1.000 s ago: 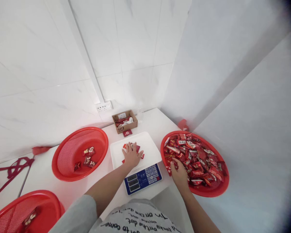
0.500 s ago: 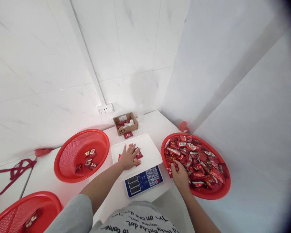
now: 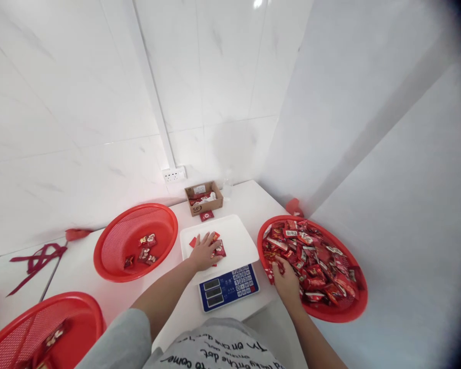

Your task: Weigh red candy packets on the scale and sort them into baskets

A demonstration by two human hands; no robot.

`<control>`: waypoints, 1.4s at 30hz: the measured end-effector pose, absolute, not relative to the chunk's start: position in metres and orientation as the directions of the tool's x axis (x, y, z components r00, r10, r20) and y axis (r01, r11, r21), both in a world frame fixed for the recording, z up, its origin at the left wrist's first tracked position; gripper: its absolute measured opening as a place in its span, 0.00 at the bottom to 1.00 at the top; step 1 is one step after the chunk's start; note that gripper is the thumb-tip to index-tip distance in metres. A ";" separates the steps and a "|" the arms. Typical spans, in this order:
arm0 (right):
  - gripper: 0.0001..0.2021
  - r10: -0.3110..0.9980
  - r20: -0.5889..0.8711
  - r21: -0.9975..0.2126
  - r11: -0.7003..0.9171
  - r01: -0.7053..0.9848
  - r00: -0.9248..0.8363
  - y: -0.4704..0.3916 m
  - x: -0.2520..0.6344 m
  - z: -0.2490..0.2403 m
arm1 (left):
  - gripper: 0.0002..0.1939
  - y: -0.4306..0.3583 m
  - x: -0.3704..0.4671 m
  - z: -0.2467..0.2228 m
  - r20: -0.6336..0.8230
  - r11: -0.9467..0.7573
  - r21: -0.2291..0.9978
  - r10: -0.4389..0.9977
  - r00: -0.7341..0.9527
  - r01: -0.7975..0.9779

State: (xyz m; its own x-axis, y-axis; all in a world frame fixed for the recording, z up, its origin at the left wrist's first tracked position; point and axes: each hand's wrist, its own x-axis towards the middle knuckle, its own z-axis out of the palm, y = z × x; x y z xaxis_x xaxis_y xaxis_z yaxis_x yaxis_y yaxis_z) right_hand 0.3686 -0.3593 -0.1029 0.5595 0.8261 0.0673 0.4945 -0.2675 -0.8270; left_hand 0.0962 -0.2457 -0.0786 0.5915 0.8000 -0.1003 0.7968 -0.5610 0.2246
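My left hand (image 3: 205, 253) lies with fingers spread over a few small red packets (image 3: 219, 249) on the white tray (image 3: 236, 236) of a weighing scale. Those packets are partly covered by the palm and fingers. Below the tray shows the blue keypad panel (image 3: 229, 288). At the near left side of a red basket (image 3: 360, 302) heaped with red snack packets (image 3: 315, 256), my right hand (image 3: 286, 279) has its fingers curled round a red packet (image 3: 280, 267), of which only a little is visible. A white-dotted red packet (image 3: 269, 275) shows just left of that hand.
Behind the scale sits a small cardboard box (image 3: 204, 199) of packets, with a single red packet (image 3: 206, 216) before it. Another red basket (image 3: 100, 251) at left holds several packets; a third basket (image 3: 82, 300) is at lower left. Dark red ribbon (image 3: 42, 259) lies farther left.
The camera view has shifted slightly, so the things appear a little to the right. My left hand stays over the packets on the tray, and my right hand remains at the basket, fingers curled.
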 end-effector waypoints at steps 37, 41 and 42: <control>0.28 0.824 0.037 -0.780 -0.330 0.531 0.566 -0.362 0.368 -0.106 | 0.29 -0.367 -0.086 -0.079 0.104 0.238 0.214 0.959 -0.265 0.947; 0.28 0.825 0.092 -0.778 -0.289 0.558 0.557 -0.362 0.365 -0.105 | 0.28 -0.387 -0.086 -0.086 0.079 0.202 0.242 0.971 -0.227 0.949; 0.28 0.826 0.098 -0.777 -0.285 0.561 0.555 -0.362 0.365 -0.105 | 0.28 -0.390 -0.082 -0.088 0.071 0.182 0.256 0.976 -0.206 0.949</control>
State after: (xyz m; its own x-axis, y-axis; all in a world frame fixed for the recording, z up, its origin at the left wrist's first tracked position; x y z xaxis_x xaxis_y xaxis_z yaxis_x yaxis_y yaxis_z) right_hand 0.3649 -0.3617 -0.1045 0.5555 0.8257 0.0983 0.5612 -0.2850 -0.7770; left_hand -0.0821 -0.3903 -0.0877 -0.2063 0.9759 0.0708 0.9494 0.1822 0.2556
